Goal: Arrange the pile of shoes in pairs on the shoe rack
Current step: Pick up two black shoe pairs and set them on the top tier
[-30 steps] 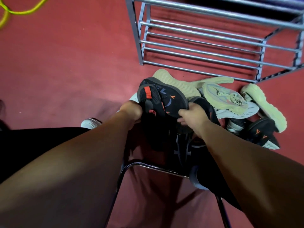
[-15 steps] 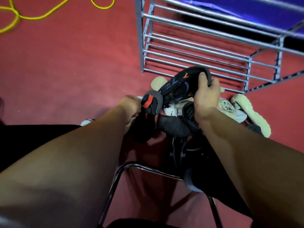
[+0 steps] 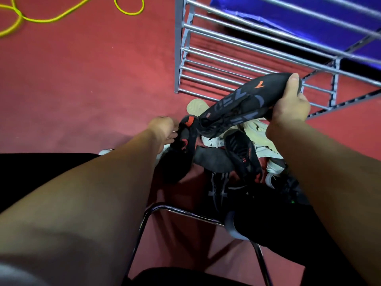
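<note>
Black sneaker w/ orange mark (image 3: 243,102) is up in R hand (image 3: 288,108), thumb & fingers clamped round its far end, above shoe pile (image 3: 241,153), just near of metal shoe rack (image 3: 226,58). L hand (image 3: 162,129) fingers curl on second black sneaker (image 3: 183,149) at pile's left edge.

Left hand (image 3: 162,129) and right hand (image 3: 288,106) bare, forearms (image 3: 92,193) bare, black trousers (image 3: 41,170) at 9 and 5 o'clock, blurred pale grey cloth (image 3: 12,273) at 7 o'clock

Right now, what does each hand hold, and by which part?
Right hand grips a black orange-marked shoe by its far end; left hand holds a black red-patched shoe at its top.
</note>
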